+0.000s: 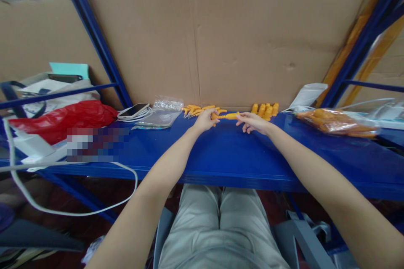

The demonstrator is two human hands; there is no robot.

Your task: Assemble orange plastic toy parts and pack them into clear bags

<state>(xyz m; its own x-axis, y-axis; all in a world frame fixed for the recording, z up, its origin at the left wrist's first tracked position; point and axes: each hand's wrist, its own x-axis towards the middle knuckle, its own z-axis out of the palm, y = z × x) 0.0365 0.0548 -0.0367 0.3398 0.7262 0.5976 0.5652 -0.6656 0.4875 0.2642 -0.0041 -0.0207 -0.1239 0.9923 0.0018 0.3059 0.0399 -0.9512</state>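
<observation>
A slim orange-yellow plastic rod (229, 116) spans the gap between my hands, thin at its left part and thicker toward the right. My left hand (204, 121) is closed around its left end, where more orange shows between the fingers. The thumb and index finger of my right hand (255, 122) pinch its right tip, while the other fingers hang loosely curled. Just behind my left hand lies a pile of slender orange pieces (192, 109) with small silver chains. Several stubby orange cylinders (268, 111) stand in a cluster behind my right hand.
The blue shelf top (236, 155) ends before a cardboard wall (233, 42). Plastic bags (160, 115), a phone (135, 110) with cable, and a red bag (69, 119) lie left. A clear bag of orange parts (337, 122) lies right. A white cable (137, 180) loops over the front edge.
</observation>
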